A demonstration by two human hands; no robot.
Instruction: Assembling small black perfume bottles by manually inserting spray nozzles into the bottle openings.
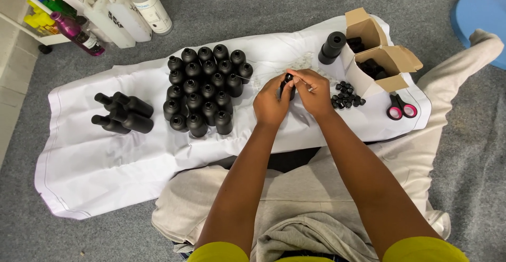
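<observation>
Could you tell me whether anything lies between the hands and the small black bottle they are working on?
Nothing visible does. The left hand already holds the small black bottle and the right hand is at its top. The standing bottles are off to the left and the loose caps to the right, both clear of the hands.

Even, bright, diffuse overhead light, no hard source visible. Shadows soft and short: faint ones under the standing black bottles (204, 88) and the lying bottles (124, 113) on the white sheet (105, 162). Sheet is near clipping, creases still readable. Black plastic crushes to near-solid, only small specular dots on the caps. Mild sheen on the forearms. Focus sharp across the centre; slight softness on the left hand (271, 103) and right hand (312, 92). Wide-angle stretch at edges, grey floor (474, 151) corners bowed, slight corner darkening
</observation>
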